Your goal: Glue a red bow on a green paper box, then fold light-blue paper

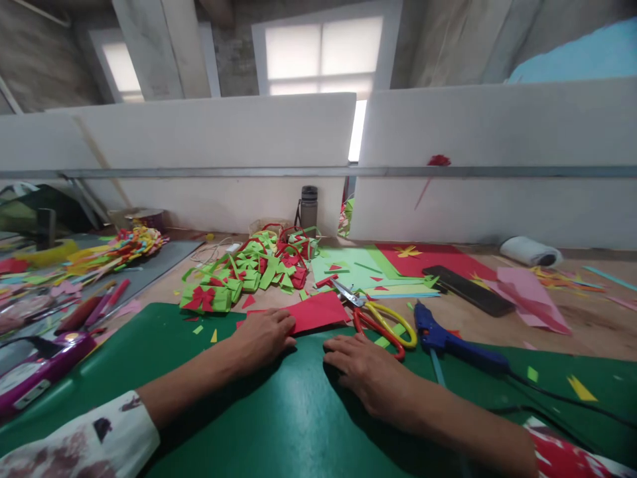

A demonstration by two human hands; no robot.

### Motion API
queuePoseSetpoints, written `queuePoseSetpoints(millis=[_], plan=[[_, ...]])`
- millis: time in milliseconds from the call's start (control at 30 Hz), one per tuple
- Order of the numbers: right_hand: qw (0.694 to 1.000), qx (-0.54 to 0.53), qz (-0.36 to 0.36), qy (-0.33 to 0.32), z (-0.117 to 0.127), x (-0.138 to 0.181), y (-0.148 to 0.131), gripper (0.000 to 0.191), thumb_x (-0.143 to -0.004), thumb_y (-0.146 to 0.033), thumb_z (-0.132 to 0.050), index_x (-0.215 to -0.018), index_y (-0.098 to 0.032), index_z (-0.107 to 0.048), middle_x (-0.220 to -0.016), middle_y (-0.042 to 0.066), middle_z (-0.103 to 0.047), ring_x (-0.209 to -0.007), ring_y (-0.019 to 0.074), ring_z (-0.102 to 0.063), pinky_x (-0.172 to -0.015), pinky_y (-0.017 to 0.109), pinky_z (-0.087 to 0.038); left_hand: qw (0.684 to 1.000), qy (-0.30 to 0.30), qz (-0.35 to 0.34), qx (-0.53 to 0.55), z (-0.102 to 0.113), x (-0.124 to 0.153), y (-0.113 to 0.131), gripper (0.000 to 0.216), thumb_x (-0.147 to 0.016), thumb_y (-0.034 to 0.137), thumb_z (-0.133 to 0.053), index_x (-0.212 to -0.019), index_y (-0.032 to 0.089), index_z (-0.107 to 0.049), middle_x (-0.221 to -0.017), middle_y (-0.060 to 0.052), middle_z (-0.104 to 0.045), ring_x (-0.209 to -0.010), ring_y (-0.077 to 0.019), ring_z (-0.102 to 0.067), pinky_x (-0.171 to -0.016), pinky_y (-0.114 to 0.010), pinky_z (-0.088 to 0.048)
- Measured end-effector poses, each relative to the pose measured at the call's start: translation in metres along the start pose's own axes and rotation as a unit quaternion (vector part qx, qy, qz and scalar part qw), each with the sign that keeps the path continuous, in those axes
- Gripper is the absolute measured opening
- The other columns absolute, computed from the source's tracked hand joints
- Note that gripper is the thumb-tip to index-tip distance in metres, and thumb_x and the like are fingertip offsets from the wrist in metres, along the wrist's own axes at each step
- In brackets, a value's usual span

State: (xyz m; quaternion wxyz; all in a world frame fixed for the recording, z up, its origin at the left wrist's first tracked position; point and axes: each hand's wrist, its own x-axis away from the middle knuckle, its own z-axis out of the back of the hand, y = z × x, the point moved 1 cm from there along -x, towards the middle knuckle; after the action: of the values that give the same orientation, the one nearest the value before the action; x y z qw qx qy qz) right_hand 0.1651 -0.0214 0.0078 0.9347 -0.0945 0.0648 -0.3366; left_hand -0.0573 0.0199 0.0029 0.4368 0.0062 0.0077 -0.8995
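Observation:
My left hand point(266, 337) is on the left end of a strip of red paper point(321, 312), its bent fingers pressing the paper to the green mat point(269, 411). The thumb side faces me, and the fingertips are partly hidden. To the right, my right hand point(365, 368) lies on the mat with its fingers stretched out and nothing seen in them. Just beyond it are scissors point(383, 322) with one red and one yellow handle, blades pointing away to the left. A blue hot glue gun point(455, 342) rests further right, its cable running off toward the right edge.
Behind the red paper is a pile of small green and red paper bags point(269, 259). A dark bottle point(308, 209) stands near the white partition. At right lie a black phone point(470, 292) and pink paper point(532, 299). A purple device point(44, 372) is at left, and paper scraps are scattered about.

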Motion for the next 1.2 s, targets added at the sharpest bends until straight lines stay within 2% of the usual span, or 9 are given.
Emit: queuePoseSetpoints(millis=[167, 433, 567, 633, 667, 800, 933, 1033, 1200], plan=[[1.0, 0.015, 0.003, 0.015, -0.002, 0.011, 0.001, 0.027, -0.08, -0.007, -0.048, -0.101, -0.018, -0.061, -0.115, 0.011, -0.061, -0.114, 0.0247, -0.051, -0.098, 0.042, -0.036, 0.997, -0.034, 0.054, -0.046, -0.003, -0.017, 0.006, 0.021, -0.092, 0.028, -0.056, -0.108, 0.014, -0.059, -0.108, -0.007, -0.061, -0.094, -0.0203, -0.061, -0.08, -0.039, -0.052], [1.0, 0.001, 0.004, 0.029, -0.005, 0.017, 0.003, 0.021, -0.084, -0.012, -0.049, -0.1, -0.018, -0.061, -0.116, 0.01, -0.06, -0.113, 0.0231, -0.051, -0.096, 0.038, -0.038, 0.985, -0.063, 0.125, -0.102, -0.007, -0.033, -0.015, 0.028, -0.092, 0.03, -0.056, -0.115, 0.014, -0.056, -0.112, -0.008, -0.059, -0.094, -0.0208, -0.061, -0.08, -0.04, -0.052], [1.0, 0.003, 0.008, 0.03, -0.003, 0.02, 0.002, 0.021, -0.085, -0.014, -0.049, -0.102, -0.018, -0.06, -0.116, 0.01, -0.06, -0.113, 0.0226, -0.05, -0.097, 0.038, -0.036, 0.984, -0.065, 0.113, -0.118, -0.006, -0.034, -0.01, 0.024, -0.092, 0.029, -0.056, -0.111, 0.014, -0.057, -0.11, -0.007, -0.06, -0.094, -0.0203, -0.061, -0.08, -0.04, -0.052], [1.0, 0.008, 0.012, 0.02, -0.001, 0.021, 0.001, 0.018, -0.085, -0.016, -0.05, -0.101, -0.018, -0.059, -0.112, 0.009, -0.06, -0.109, 0.0216, -0.051, -0.095, 0.037, -0.037, 0.986, -0.061, 0.102, -0.121, -0.005, -0.032, -0.006, 0.017, -0.092, 0.022, -0.055, -0.105, 0.013, -0.06, -0.105, -0.007, -0.062, -0.094, -0.021, -0.061, -0.079, -0.039, -0.052], [1.0, 0.01, 0.014, 0.014, 0.0, 0.022, 0.001, 0.017, -0.085, -0.017, -0.051, -0.1, -0.018, -0.059, -0.11, 0.009, -0.061, -0.107, 0.0209, -0.052, -0.094, 0.035, -0.038, 0.987, -0.057, 0.093, -0.119, -0.004, -0.031, -0.005, 0.015, -0.091, 0.013, -0.052, -0.102, 0.012, -0.062, -0.103, -0.011, -0.063, -0.096, -0.0242, -0.061, -0.078, -0.039, -0.051], [0.999, 0.035, 0.022, 0.011, 0.0, 0.022, 0.002, 0.014, -0.086, -0.017, -0.05, -0.097, -0.016, -0.058, -0.107, 0.009, -0.06, -0.104, 0.02, -0.052, -0.089, 0.033, -0.04, 0.99, -0.05, 0.072, -0.109, 0.0, -0.026, -0.002, 0.029, -0.084, 0.0, -0.044, -0.101, 0.012, -0.065, -0.104, -0.017, -0.064, -0.1, -0.0305, -0.06, -0.075, -0.038, -0.051], [0.998, 0.05, 0.03, 0.019, -0.003, 0.023, 0.003, 0.015, -0.084, -0.02, -0.053, -0.098, -0.015, -0.058, -0.105, 0.009, -0.06, -0.102, 0.0205, -0.052, -0.088, 0.033, -0.04, 0.989, -0.043, 0.082, -0.111, 0.002, -0.024, 0.004, 0.033, -0.081, 0.0, -0.043, -0.101, 0.012, -0.066, -0.103, -0.017, -0.065, -0.099, -0.0313, -0.06, -0.08, -0.041, -0.049], [0.997, 0.07, 0.032, 0.026, -0.003, 0.023, 0.002, 0.016, -0.085, -0.02, -0.051, -0.098, -0.015, -0.057, -0.105, 0.009, -0.061, -0.098, 0.0208, -0.053, -0.086, 0.033, -0.041, 0.99, -0.026, 0.084, -0.11, 0.001, -0.024, 0.013, 0.035, -0.084, 0.005, -0.041, -0.109, 0.013, -0.063, -0.108, -0.017, -0.064, -0.103, -0.0318, -0.058, -0.082, -0.042, -0.048], [0.994, 0.096, 0.038, 0.023, -0.002, 0.022, 0.002, 0.015, -0.085, -0.02, -0.05, -0.095, -0.015, -0.058, -0.1, 0.008, -0.062, -0.094, 0.0205, -0.054, -0.083, 0.031, -0.042, 0.995, -0.024, 0.051, -0.083, -0.006, -0.027, 0.028, 0.042, -0.084, 0.005, -0.041, -0.121, 0.018, -0.058, -0.121, -0.013, -0.06, -0.113, -0.028, -0.055, -0.089, -0.038, -0.047]])
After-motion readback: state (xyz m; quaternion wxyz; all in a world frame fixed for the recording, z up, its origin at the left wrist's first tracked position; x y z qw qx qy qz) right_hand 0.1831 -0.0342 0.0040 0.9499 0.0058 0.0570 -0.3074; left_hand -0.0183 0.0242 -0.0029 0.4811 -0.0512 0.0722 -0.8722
